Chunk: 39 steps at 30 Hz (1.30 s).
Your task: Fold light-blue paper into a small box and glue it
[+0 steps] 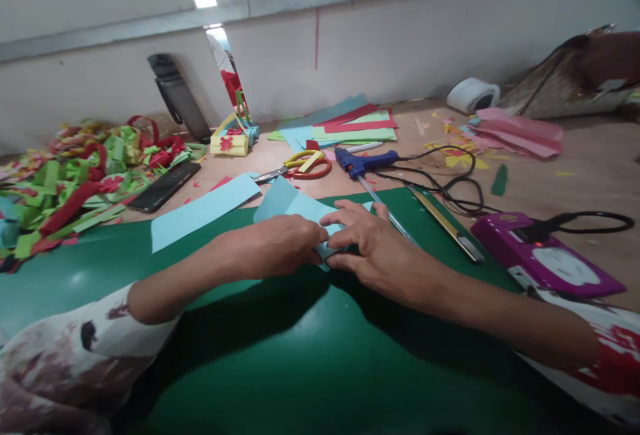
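Note:
Both my hands meet over a folded piece of light blue paper (293,205) on the green cutting mat (280,355). My left hand (283,245) is closed, pinching the paper's near edge. My right hand (367,241) grips the same paper from the right, thumb under and fingers pressed on top. A long light blue strip (203,211) lies on the mat to the left of my hands.
Scissors (303,167), a blue glue gun (363,161) with its black cord (450,185), a metal ruler (447,225) and a purple device (545,255) lie beyond and to the right. A phone (165,186), a pile of paper scraps (75,175) and stacked coloured sheets (350,128) fill the far table.

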Each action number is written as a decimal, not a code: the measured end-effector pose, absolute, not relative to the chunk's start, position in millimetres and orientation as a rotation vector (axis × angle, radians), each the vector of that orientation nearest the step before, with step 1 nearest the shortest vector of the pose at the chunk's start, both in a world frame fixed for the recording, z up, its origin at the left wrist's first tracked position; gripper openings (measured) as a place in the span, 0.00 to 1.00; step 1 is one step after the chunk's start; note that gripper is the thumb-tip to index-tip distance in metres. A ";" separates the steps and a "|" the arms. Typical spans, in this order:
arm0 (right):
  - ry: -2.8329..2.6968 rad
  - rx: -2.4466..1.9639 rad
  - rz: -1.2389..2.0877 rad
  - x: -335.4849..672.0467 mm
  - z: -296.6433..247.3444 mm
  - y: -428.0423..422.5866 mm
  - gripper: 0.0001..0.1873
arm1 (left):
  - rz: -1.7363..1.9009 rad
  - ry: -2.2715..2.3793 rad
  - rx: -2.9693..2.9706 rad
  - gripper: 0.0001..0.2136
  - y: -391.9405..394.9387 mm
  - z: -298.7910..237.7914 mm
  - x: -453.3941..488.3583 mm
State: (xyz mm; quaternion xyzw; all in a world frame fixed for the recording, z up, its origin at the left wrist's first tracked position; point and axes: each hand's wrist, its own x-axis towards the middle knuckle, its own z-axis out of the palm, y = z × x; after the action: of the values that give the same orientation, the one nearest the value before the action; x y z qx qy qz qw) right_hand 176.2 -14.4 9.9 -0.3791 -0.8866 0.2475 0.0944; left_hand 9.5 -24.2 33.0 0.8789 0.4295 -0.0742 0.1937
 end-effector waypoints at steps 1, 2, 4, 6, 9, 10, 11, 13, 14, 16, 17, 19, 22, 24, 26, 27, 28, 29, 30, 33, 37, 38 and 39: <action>-2.646 -1.125 0.734 176.2 10.3 -14.8 0.08 | -0.217 1.178 2.458 0.05 -23.6 31.2 9.4; -2.660 -1.129 0.736 176.2 10.9 -15.4 0.09 | -0.222 1.158 2.450 0.05 -23.1 29.8 9.4; -2.676 -1.147 0.747 176.0 12.1 -16.6 0.09 | -0.251 1.155 2.434 0.06 -22.2 28.1 9.9; -2.669 -1.164 0.746 175.9 12.7 -17.5 0.09 | -0.276 1.166 2.431 0.06 -21.8 28.1 10.3; -2.632 -1.154 0.714 175.7 11.9 -17.7 0.09 | -0.283 1.144 2.457 0.06 -21.6 28.8 10.0; -2.622 -1.138 0.709 175.6 11.3 -17.5 0.09 | -0.283 1.132 2.468 0.06 -21.5 28.8 9.7; -2.612 -1.122 0.707 175.7 10.7 -17.4 0.10 | -0.293 1.124 2.481 0.06 -21.5 28.8 9.4; -2.594 -1.096 0.710 175.8 9.3 -17.2 0.10 | -0.330 1.131 2.507 0.06 -21.3 28.6 9.2; -2.584 -1.085 0.710 175.9 8.5 -17.2 0.10 | -0.348 1.139 2.517 0.06 -21.3 28.6 9.3; -2.563 -1.068 0.701 176.2 6.9 -17.0 0.10 | -0.378 1.149 2.530 0.06 -21.4 29.0 9.9; -2.555 -1.055 0.696 176.3 6.0 -16.8 0.10 | -0.385 1.155 2.535 0.06 -21.7 29.3 10.2; -2.540 -1.035 0.684 176.5 4.4 -15.9 0.10 | -0.387 1.172 2.552 0.06 -22.5 29.8 11.0; -2.534 -1.031 0.650 176.9 2.9 -13.5 0.09 | -0.350 1.223 2.571 0.05 -24.3 28.2 11.5; -2.533 -1.051 0.623 177.2 2.4 -11.4 0.08 | -0.273 1.256 2.574 0.04 -25.7 25.4 11.4; -2.519 -1.067 0.611 177.5 2.1 -9.4 0.08 | -0.176 1.326 2.591 0.03 -27.5 22.2 11.0; -2.509 -1.067 0.611 177.7 1.9 -8.7 0.08 | -0.136 1.386 2.606 0.04 -28.6 20.7 10.7; -2.501 -1.063 0.612 177.8 1.7 -8.1 0.08 | -0.103 1.455 2.628 0.05 -29.9 19.3 10.4; -2.496 -1.057 0.614 177.9 1.6 -7.7 0.08 | -0.080 1.521 2.651 0.07 -31.2 17.9 10.0; -2.496 -1.052 0.615 177.9 1.5 -7.4 0.07 | -0.056 1.568 2.671 0.09 -32.6 16.3 9.4; -2.511 -1.051 0.600 177.7 2.5 -7.0 0.08 | 0.062 1.605 2.711 0.09 -36.6 8.5 5.8; -2.536 -1.073 0.588 177.5 4.3 -6.5 0.08 | 0.461 1.465 2.822 0.06 -37.9 -11.8 -3.1; -2.540 -1.077 0.588 177.6 4.3 -6.4 0.07 | 0.653 1.388 2.858 0.07 -37.3 -17.6 -5.5; -2.541 -1.077 0.587 177.7 3.9 -6.2 0.07 | 0.797 1.285 2.882 0.09 -36.5 -23.0 -7.7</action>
State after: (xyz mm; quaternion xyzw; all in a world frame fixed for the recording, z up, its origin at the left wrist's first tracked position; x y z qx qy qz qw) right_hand 177.7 -6.2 3.9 -0.3768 -0.8891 0.2054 0.1592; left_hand -7.7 -36.5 -23.0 0.8841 0.3942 0.2445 -0.0565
